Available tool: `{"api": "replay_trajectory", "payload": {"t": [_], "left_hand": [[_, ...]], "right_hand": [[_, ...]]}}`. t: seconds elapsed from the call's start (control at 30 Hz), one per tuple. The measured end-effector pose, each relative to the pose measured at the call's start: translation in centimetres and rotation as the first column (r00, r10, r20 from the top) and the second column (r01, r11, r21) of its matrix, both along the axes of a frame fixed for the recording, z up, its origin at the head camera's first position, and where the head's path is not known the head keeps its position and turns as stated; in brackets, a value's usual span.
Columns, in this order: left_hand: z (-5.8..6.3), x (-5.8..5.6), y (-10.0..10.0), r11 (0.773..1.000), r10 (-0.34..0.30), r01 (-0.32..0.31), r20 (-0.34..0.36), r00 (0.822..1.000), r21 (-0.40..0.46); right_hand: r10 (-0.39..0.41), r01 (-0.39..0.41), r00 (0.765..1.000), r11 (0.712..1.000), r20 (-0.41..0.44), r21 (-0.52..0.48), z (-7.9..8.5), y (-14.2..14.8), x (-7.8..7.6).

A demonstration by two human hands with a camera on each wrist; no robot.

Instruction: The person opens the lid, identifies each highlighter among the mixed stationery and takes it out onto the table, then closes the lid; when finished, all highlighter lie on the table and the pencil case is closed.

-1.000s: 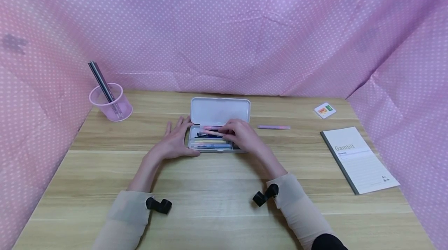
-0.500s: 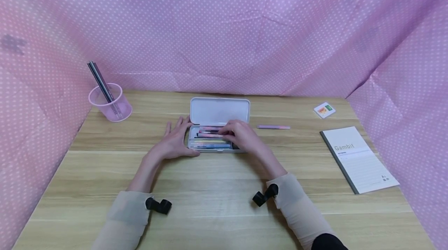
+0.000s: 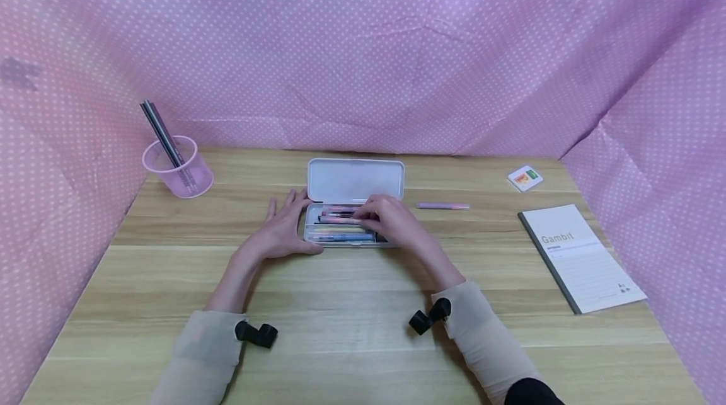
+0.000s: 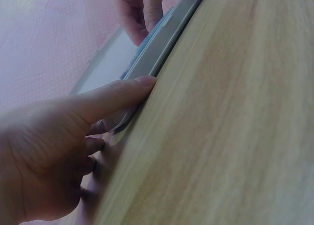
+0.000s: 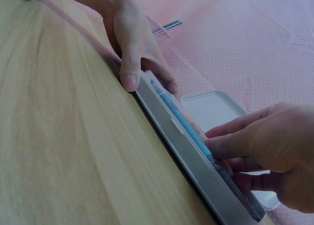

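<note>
An open white pencil case (image 3: 356, 179) lies mid-table, its lid tipped back. Pens lie in its tray, with a blue pen (image 5: 179, 114) along the front wall. My left hand (image 3: 280, 232) holds the case's left end, thumb against the front wall and fingers spread toward the back corner. Over the tray's right part, my right hand (image 3: 391, 219) pinches the right end of a pink pen (image 3: 337, 220), which lies low among the others. Its fingertips and the tray's right end are partly hidden in the head view.
A purple pen (image 3: 442, 206) lies right of the case. Farther right are a small white packet (image 3: 525, 178) and a notebook (image 3: 581, 260). A pink cup (image 3: 193, 179) holding dark sticks stands at the back left. Pink dotted cloth (image 3: 363, 52) hangs behind the table.
The pink pen has come down from a slant over the tray to lie level among the other pens, still in my right fingers. My left hand has stayed on the case.
</note>
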State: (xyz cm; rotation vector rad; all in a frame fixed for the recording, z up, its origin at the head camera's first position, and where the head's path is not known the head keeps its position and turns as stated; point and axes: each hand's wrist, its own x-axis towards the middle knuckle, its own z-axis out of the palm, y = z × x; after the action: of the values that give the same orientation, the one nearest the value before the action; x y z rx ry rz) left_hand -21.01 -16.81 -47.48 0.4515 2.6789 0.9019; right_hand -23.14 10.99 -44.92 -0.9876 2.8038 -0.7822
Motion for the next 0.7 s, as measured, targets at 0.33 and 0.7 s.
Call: {"api": "replay_trajectory", "payload": {"t": [0.33, 0.7], "left_hand": [[-0.06, -0.05, -0.02, 1.0, -0.002, 0.002, 0.005, 1.0, 0.013], [-0.24, -0.09, 0.01, 1.0, 0.0, 0.0, 0.006, 1.0, 0.016]], "right_hand": [[0.003, -0.003, 1.0, 1.0, 0.015, 0.0, -0.01, 0.05, 0.01], [0.01, -0.009, 1.0, 1.0, 0.017, -0.006, 0.11, 0.1, 0.07]]}}
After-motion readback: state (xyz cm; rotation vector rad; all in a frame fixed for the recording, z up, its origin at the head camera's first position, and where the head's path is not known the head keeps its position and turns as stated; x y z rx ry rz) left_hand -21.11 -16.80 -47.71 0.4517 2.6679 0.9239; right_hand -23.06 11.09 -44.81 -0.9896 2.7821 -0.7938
